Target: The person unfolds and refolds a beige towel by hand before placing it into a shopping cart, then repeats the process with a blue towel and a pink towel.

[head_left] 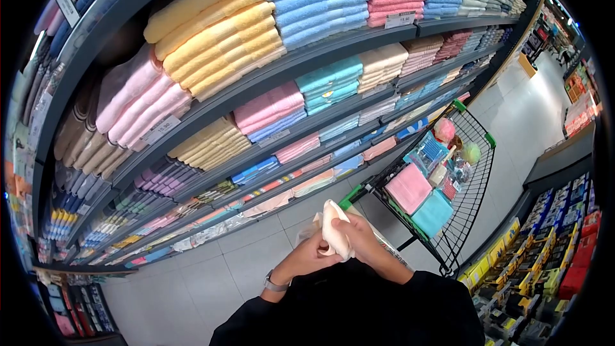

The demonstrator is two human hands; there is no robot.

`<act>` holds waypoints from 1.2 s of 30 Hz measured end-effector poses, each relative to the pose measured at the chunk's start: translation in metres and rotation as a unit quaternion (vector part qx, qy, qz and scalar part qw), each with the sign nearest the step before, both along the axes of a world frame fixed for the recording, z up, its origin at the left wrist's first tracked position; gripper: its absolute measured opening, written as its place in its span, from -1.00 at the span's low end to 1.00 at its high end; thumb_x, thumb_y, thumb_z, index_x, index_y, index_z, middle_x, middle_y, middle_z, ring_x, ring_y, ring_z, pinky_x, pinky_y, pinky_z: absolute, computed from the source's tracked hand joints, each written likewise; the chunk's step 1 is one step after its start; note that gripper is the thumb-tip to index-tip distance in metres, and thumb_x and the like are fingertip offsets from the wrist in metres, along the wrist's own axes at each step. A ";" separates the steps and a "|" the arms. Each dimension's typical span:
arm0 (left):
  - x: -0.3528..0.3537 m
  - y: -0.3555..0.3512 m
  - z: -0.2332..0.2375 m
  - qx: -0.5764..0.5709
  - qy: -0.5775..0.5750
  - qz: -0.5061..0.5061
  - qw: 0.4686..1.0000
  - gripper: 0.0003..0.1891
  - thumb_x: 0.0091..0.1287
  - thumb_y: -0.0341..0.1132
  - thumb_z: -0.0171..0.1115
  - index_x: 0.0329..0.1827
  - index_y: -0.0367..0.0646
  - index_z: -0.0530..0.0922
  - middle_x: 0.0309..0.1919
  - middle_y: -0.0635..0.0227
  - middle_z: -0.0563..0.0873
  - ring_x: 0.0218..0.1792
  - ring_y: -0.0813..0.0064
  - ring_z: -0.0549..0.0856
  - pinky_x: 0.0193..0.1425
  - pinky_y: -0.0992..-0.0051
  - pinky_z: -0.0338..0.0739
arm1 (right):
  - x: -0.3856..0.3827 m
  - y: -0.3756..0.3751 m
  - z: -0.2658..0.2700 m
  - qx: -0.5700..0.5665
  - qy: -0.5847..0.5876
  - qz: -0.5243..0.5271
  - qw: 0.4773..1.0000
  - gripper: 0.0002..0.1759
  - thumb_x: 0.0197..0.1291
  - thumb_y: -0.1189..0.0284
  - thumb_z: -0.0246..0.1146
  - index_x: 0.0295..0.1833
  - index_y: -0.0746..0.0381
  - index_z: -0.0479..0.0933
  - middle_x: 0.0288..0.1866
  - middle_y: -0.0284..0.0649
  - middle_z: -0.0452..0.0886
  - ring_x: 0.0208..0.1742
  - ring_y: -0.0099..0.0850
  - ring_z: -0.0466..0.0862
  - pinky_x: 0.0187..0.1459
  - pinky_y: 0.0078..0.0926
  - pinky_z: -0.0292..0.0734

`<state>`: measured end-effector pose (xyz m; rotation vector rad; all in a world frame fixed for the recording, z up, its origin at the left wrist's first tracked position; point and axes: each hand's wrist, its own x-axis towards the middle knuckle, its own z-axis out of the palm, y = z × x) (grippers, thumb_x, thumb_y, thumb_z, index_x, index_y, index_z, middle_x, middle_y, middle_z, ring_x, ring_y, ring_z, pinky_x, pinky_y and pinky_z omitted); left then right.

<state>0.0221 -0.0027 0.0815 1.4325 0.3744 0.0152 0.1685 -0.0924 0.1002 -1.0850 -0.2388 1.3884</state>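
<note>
A cream folded towel (334,227) is held up in front of my body between both hands. My left hand (309,257) grips its lower left side, with the thumb lying across the front. On the other side my right hand (360,238) is closed round the right edge, its thumb near the top. Part of the cloth is hidden behind the fingers. Just beyond my hands stands a black wire shopping cart (474,208) with green corners, holding a folded pink towel (409,189), a turquoise towel (434,213) and several smaller goods.
Long dark shelves (253,77) to the left and ahead carry stacks of folded towels, including yellow towels (221,38) and blue towels (317,3). A rack of small packaged goods (535,263) stands at the right. Grey tiled floor (198,295) runs between them.
</note>
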 end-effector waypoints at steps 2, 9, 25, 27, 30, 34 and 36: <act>0.001 0.005 -0.003 0.096 0.064 -0.097 0.989 -0.62 0.30 -0.34 0.31 0.14 -0.28 0.52 -0.14 0.26 0.73 -0.06 0.49 0.71 0.01 0.48 0.56 | 0.000 -0.002 0.007 -0.015 0.019 0.018 1.000 -0.67 0.40 0.33 0.15 0.07 0.38 0.52 -0.23 -0.30 0.64 -0.28 -0.61 0.62 -0.27 -0.66 0.53; -0.008 0.013 -0.014 0.090 0.021 0.091 0.992 -0.66 0.27 -0.39 0.27 0.11 -0.26 0.58 -0.14 0.32 0.74 -0.12 0.54 0.69 0.01 0.52 0.55 | 0.008 -0.007 0.000 0.036 -0.042 -0.032 0.998 -0.65 0.39 0.36 0.17 0.12 0.43 0.50 -0.13 -0.24 0.65 -0.21 -0.55 0.66 -0.16 -0.61 0.57; -0.018 0.034 0.010 0.132 -0.008 0.201 0.971 -0.76 0.25 -0.44 0.28 -0.02 -0.28 0.59 -0.27 0.39 0.71 -0.20 0.67 0.63 -0.09 0.57 0.53 | 0.005 -0.004 -0.006 0.100 -0.503 0.070 0.856 -0.64 0.21 0.36 0.26 0.08 0.27 0.56 -0.04 0.02 0.65 -0.02 0.05 0.62 0.01 -0.19 0.53; -0.019 0.036 0.021 0.201 0.024 0.185 0.962 -0.78 0.25 -0.43 0.29 -0.05 -0.24 0.58 -0.30 0.33 0.72 -0.25 0.59 0.69 -0.15 0.52 0.55 | 0.018 -0.005 0.009 0.075 -0.468 0.084 0.877 -0.69 0.23 0.39 0.26 0.06 0.27 0.59 -0.13 -0.05 0.70 -0.11 -0.07 0.69 -0.04 -0.26 0.56; -0.031 0.043 0.015 0.329 0.054 0.204 0.920 -0.79 0.25 -0.38 0.30 -0.08 -0.18 0.58 -0.34 0.21 0.74 -0.29 0.36 0.75 -0.23 0.43 0.58 | 0.035 -0.011 0.010 0.033 -0.300 0.034 0.953 -0.71 0.26 0.43 0.26 0.07 0.30 0.59 -0.16 -0.20 0.72 -0.16 -0.37 0.70 -0.07 -0.41 0.57; -0.070 0.065 -0.017 0.453 0.155 0.247 0.843 -0.79 0.24 -0.29 0.30 -0.11 -0.14 0.59 -0.37 0.10 0.74 -0.28 0.04 0.72 -0.28 0.26 0.59 | 0.075 -0.023 0.038 0.019 -0.081 -0.192 0.978 -0.52 0.22 0.53 0.27 0.25 0.36 0.41 0.00 -0.14 0.64 -0.05 -0.35 0.69 -0.01 -0.41 0.64; -0.101 0.077 -0.044 0.468 0.208 0.250 0.822 -0.79 0.26 -0.25 0.28 -0.12 -0.13 0.59 -0.40 0.09 0.73 -0.31 0.01 0.72 -0.26 0.20 0.59 | 0.097 -0.030 0.053 0.065 -0.048 -0.251 0.965 -0.49 0.23 0.55 0.22 0.28 0.45 0.34 0.10 -0.02 0.60 0.04 -0.23 0.67 0.11 -0.29 0.62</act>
